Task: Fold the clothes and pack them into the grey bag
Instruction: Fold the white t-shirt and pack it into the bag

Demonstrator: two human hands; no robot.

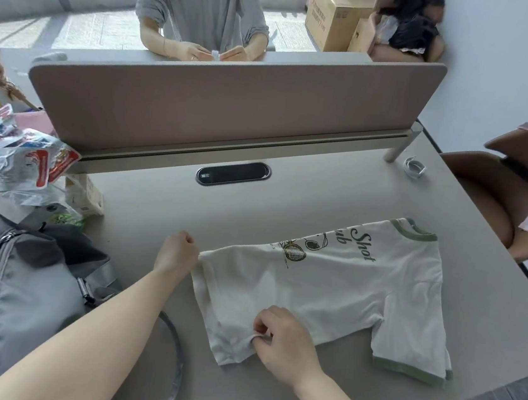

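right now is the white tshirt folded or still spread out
Partly folded: the white t-shirt lies on the table doubled lengthwise, one sleeve out; both hands pinch its hem.

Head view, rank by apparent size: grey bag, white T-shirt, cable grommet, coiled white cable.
1. White T-shirt and grey bag: similar; the bag is cropped and nearer, so unranked.
2. Cable grommet.
3. Coiled white cable, smallest.
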